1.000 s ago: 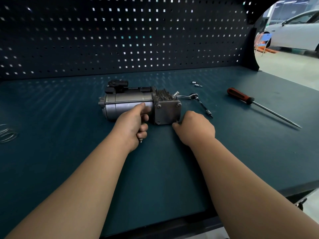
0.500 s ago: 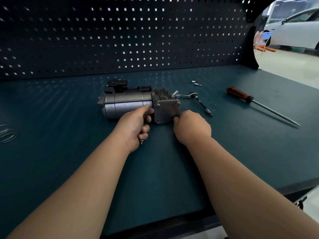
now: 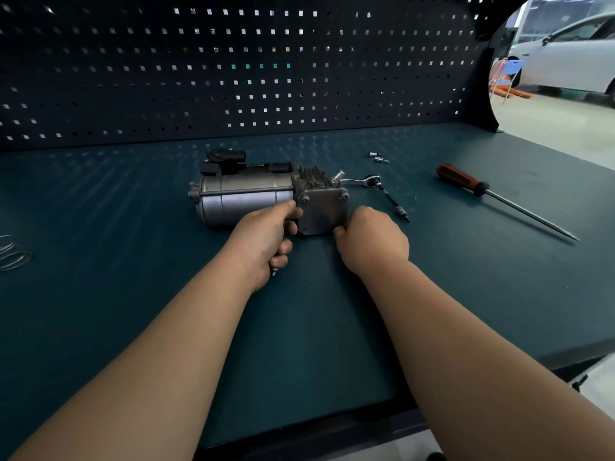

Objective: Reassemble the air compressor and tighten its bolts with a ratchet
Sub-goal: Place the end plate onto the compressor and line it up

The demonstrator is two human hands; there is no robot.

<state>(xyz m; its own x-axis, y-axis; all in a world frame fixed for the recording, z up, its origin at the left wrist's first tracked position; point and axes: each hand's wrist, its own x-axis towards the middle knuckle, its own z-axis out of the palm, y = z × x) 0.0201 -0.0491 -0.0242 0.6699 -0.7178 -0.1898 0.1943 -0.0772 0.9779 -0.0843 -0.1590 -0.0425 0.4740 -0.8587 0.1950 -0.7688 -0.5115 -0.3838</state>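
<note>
**Bench.** A dark teal mat-topped workbench [image 3: 466,294] carries all the parts. A black perforated metal pegboard [image 3: 233,78] stands behind the air compressor.

**Task item.** The air compressor [image 3: 239,201] is a silver cylindrical motor housing with a grey finned block and a black connector. It lies on its side with its long axis running left to right. Its square grey cover plate [image 3: 321,211] faces the person. 3 bolt heads [image 3: 304,199] show at the plate's upper left, upper right and lower left corners.

**Hands.**
- The left hand [image 3: 266,237] presses its thumb on the housing just left of the plate. Its other fingers are curled round a small silver metal piece [image 3: 273,271], of which only the tip shows below the little finger.
- The right hand [image 3: 372,241] has its fingers curled tight against the plate's lower right corner. What they pinch is hidden; it is possibly the 4th bolt.

**Other items.**
- A red-and-black-handled, long-shafted screwdriver [image 3: 476,185] lies well to the right of the compressor.
- A chrome ratchet [image 3: 369,179] with a slim extension bar lies just right of the compressor, untouched.
- A coil of thin silver wire [image 3: 13,254] lies far to the compressor's left.
- 2 small silver fittings [image 3: 379,157] lie behind and to the right of the compressor.

**Assessment.** The step in hand is starting the cover plate's bolts by finger; tightening with the ratchet has not begun. The next move calls for seating the corner bolt square in its thread. The right hand then needs to reach past the compressor for the ratchet while the left braces the housing against turning.
</note>
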